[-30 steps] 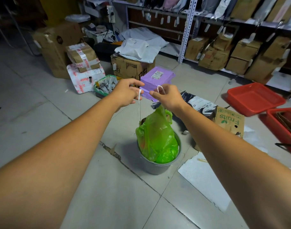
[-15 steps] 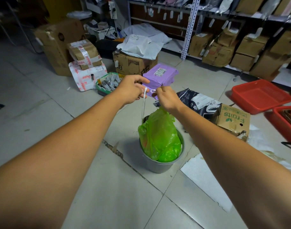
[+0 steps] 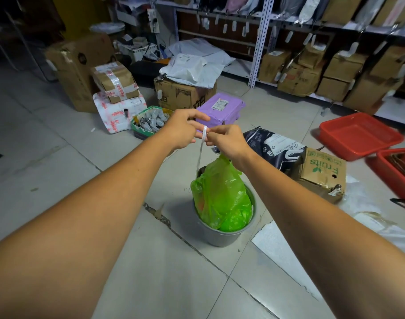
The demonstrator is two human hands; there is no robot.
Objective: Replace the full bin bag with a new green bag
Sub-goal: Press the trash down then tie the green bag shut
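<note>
A full green bin bag [image 3: 222,194] stands in a grey metal bucket [image 3: 222,236] on the tiled floor, its neck gathered upward. My right hand [image 3: 229,141] grips the bunched top of the bag and pinches the white drawstring [image 3: 202,143]. My left hand [image 3: 183,130] holds the same drawstring, which loops over a finger and hangs down to the bag. Both hands meet above the bucket, fingertips touching. No new green bag is in view.
A purple parcel [image 3: 220,109] and cardboard boxes [image 3: 183,93] lie beyond the hands. A "Fruits" box [image 3: 321,173] and dark bag [image 3: 273,146] sit right of the bucket. Red trays [image 3: 358,134] are at far right. White sheet [image 3: 279,252] lies on the floor.
My hands have drawn closer together until the fingertips touch, and the white drawstring now loops over a left finger. The bag's neck stays gathered under my right hand.
</note>
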